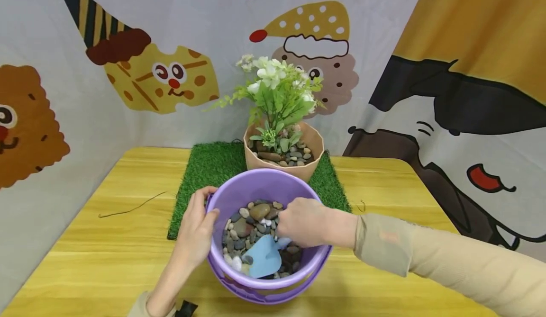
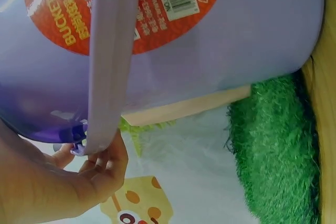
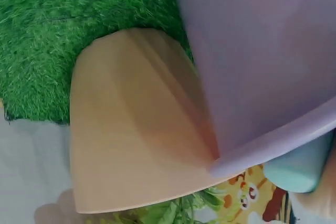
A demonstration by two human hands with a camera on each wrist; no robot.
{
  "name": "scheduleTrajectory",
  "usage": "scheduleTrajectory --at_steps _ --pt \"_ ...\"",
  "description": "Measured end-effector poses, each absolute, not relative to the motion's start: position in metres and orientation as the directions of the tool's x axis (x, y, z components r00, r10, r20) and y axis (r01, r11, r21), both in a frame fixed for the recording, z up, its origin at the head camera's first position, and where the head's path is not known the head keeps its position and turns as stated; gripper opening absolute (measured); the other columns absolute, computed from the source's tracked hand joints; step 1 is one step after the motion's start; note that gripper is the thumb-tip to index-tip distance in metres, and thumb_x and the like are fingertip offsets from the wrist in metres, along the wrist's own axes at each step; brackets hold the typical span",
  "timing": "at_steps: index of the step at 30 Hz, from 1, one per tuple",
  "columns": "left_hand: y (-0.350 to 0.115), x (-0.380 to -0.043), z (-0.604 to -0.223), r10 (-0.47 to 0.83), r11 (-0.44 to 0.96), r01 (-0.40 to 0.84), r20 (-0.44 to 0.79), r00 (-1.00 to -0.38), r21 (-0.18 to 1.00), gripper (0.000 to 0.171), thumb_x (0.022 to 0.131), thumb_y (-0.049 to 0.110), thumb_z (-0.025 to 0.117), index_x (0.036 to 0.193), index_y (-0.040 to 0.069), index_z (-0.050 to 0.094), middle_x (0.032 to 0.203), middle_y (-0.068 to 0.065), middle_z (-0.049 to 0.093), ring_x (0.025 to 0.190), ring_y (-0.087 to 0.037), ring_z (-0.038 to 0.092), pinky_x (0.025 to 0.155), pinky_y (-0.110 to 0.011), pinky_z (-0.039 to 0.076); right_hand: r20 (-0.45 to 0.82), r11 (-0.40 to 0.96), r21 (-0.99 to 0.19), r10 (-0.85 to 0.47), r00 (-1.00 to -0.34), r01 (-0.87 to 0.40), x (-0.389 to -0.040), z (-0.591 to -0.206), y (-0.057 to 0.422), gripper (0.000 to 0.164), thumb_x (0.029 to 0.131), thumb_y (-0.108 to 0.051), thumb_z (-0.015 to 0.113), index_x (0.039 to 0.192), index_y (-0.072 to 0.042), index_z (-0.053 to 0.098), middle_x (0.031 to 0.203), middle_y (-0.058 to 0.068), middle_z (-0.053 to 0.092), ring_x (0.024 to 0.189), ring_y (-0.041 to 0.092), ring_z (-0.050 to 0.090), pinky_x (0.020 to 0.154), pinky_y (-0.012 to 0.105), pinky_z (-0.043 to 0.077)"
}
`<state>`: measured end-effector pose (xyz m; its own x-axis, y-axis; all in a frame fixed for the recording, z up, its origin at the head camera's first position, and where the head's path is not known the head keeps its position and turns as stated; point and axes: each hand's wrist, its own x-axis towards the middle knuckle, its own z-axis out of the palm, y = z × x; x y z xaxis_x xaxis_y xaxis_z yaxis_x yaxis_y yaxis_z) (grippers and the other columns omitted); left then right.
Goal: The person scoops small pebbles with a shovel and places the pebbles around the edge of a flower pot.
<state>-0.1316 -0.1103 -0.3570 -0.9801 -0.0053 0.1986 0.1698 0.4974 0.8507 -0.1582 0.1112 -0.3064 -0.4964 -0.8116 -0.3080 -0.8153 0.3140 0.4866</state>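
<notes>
A purple bucket (image 1: 266, 184) with pebbles (image 1: 243, 229) in it stands in the middle of the table. My left hand (image 1: 196, 231) grips its left rim, thumb over the edge. In the left wrist view, the fingers of the left hand (image 2: 100, 174) lie by the end of the bucket's handle (image 2: 111, 51). My right hand (image 1: 307, 222) reaches inside the bucket, its fingers curled round the grip of a light blue toy shovel (image 1: 262, 258). The shovel's blade lies over the pebbles. In the right wrist view, the blue shovel (image 3: 296, 163) shows past the bucket's rim (image 3: 273, 145).
Right behind the bucket, a beige flowerpot (image 1: 283, 165) holds stones and a white-flowered plant (image 1: 277, 89). It sits on a green turf mat (image 1: 215, 165). Thin wire (image 1: 132, 209) lies on the wooden table (image 1: 106, 260) at the left. A printed cloth (image 1: 204, 13) hangs behind.
</notes>
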Motion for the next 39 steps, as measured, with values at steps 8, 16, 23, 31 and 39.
scheduleTrajectory --at_steps 8,16,23,31,39 --pt "-0.112 -0.131 -0.356 -0.003 0.490 0.161 0.186 -0.983 0.857 0.039 0.090 0.008 0.042 0.128 0.005 0.039 0.121 -0.014 0.047 0.104 -0.029 0.054 0.087 -0.046 0.051 -0.265 0.446 0.400 -0.780 -0.566 -0.801 -0.157 -0.315 0.100 0.006 0.070 -0.024 0.071 0.068 -0.026 0.065 0.068 -0.005 0.062 0.051 0.015 0.053 0.044 0.031 0.049" --pt "-0.113 -0.131 -0.356 -0.014 0.503 0.146 0.177 -0.984 0.852 0.039 0.090 0.008 0.042 0.129 0.005 0.039 0.121 -0.015 0.047 0.104 -0.030 0.054 0.087 -0.047 0.051 -0.282 0.573 0.329 -0.699 -0.657 -0.751 -0.158 -0.314 0.096 0.009 0.071 -0.017 0.070 0.068 -0.022 0.063 0.071 -0.004 0.061 0.057 0.016 0.055 0.048 0.032 0.051" --pt "-0.112 -0.130 -0.355 -0.002 0.500 0.160 0.186 -0.982 0.851 0.039 0.090 0.009 0.041 0.129 0.005 0.039 0.122 -0.015 0.047 0.107 -0.030 0.053 0.091 -0.049 0.048 -0.336 0.693 0.263 -0.586 -0.738 -0.671 -0.161 -0.314 0.092 0.010 0.072 -0.021 0.072 0.070 -0.022 0.063 0.078 -0.003 0.062 0.063 0.017 0.058 0.053 0.033 0.052" --pt "-0.112 -0.128 -0.354 0.000 0.503 0.172 0.199 -0.980 0.847 0.039 0.090 0.009 0.042 0.129 0.005 0.040 0.122 -0.016 0.048 0.106 -0.030 0.053 0.088 -0.048 0.049 -0.306 0.739 0.334 -0.501 -0.809 -0.584 -0.164 -0.307 0.087 0.013 0.074 -0.025 0.069 0.069 -0.016 0.060 0.076 0.001 0.062 0.063 0.020 0.059 0.054 0.036 0.054" --pt "-0.111 -0.128 -0.353 -0.002 0.509 0.164 0.192 -0.981 0.845 0.039 0.090 0.008 0.041 0.128 0.004 0.039 0.122 -0.016 0.047 0.105 -0.031 0.053 0.087 -0.048 0.050 -0.154 0.716 0.349 -0.593 -0.791 -0.605 -0.166 -0.314 0.089 0.009 0.079 -0.014 0.062 0.069 -0.014 0.062 0.070 0.003 0.062 0.056 0.020 0.058 0.047 0.035 0.052"
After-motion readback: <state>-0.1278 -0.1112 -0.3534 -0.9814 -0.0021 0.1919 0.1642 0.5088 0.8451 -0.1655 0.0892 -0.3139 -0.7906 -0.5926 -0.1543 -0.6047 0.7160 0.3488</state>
